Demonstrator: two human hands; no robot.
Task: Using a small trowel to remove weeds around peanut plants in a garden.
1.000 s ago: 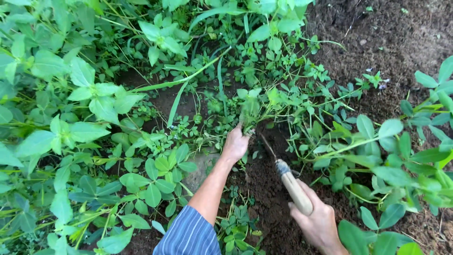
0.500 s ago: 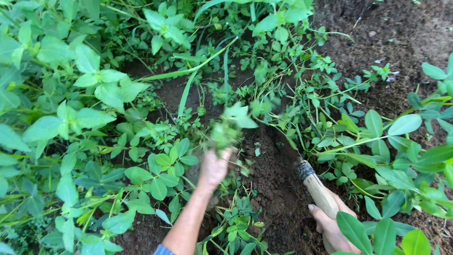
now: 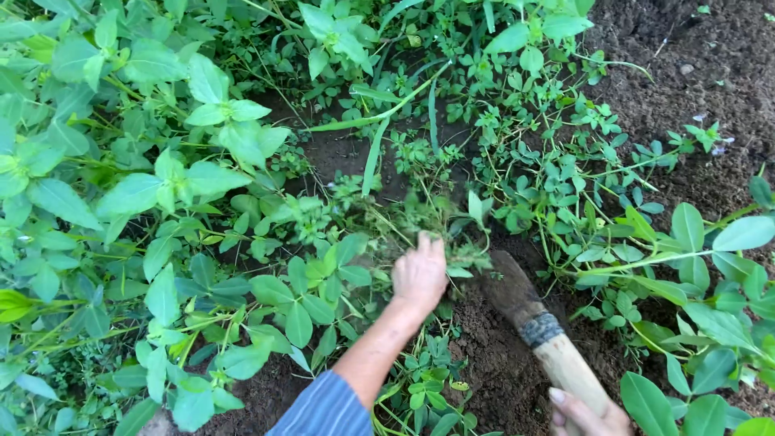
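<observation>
While the digging goes on in the dark soil, the scene reads as follows.

Left hand: the left hand (image 3: 420, 274) is closed around a tuft of small weeds (image 3: 440, 222) at the middle of the patch, fingers curled over the stems; a striped sleeve (image 3: 327, 408) shows near the bottom edge.

Right hand: the right hand (image 3: 585, 416) is clamped on the pale wooden handle of a hand hoe (image 3: 537, 327) at the near right (only part of the hand shows).

Change: half a second ago the left hand held a pulled tuft lifted clear; now it is back down among the weeds, and the hoe's soil-caked blade has come in just beside it. I judge that one clump is out and another is being loosened.

Count: two hands, one hoe, one tuft in grip.

Around: broad-leaved plants (image 3: 194, 178) crowd the left; bare soil (image 3: 710, 64) lies far right.
</observation>
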